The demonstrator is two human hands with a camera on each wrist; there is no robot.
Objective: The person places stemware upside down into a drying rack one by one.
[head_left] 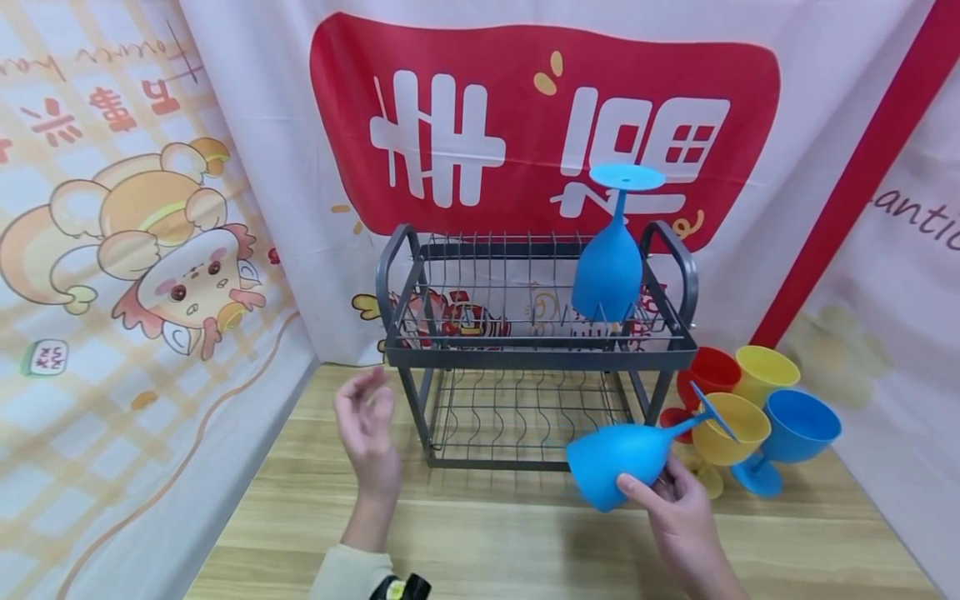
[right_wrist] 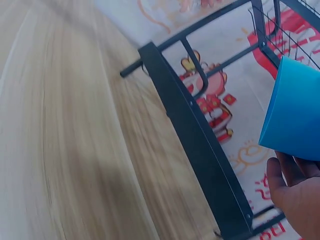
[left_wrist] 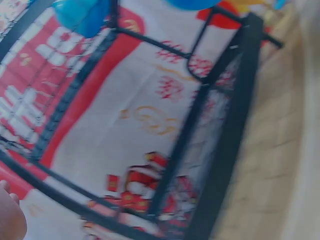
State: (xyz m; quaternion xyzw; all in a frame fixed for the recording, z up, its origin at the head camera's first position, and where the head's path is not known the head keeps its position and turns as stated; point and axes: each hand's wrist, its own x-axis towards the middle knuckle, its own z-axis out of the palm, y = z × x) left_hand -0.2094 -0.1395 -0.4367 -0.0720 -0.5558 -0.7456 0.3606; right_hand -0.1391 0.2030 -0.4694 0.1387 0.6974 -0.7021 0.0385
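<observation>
My right hand [head_left: 678, 508] grips a blue goblet [head_left: 622, 462] by its bowl, tipped on its side with the mouth toward the left and the foot up to the right. In the right wrist view the goblet's bowl [right_wrist: 297, 112] shows its rim, with fingers beneath it. My left hand [head_left: 371, 433] is raised beside the left end of the dish rack [head_left: 540, 358], holding nothing, its fingers loosely bent. On the rack's upper tier, toward the right, another blue goblet [head_left: 609, 271] stands upside down with its foot on top.
Right of the rack several goblets stand upright on the wooden table [head_left: 480, 533]: a red goblet [head_left: 708, 375], a yellow goblet [head_left: 767, 372], an orange-yellow goblet [head_left: 731, 429] and a blue goblet [head_left: 802, 427]. Printed cloth [head_left: 255, 100] hangs behind and at the sides.
</observation>
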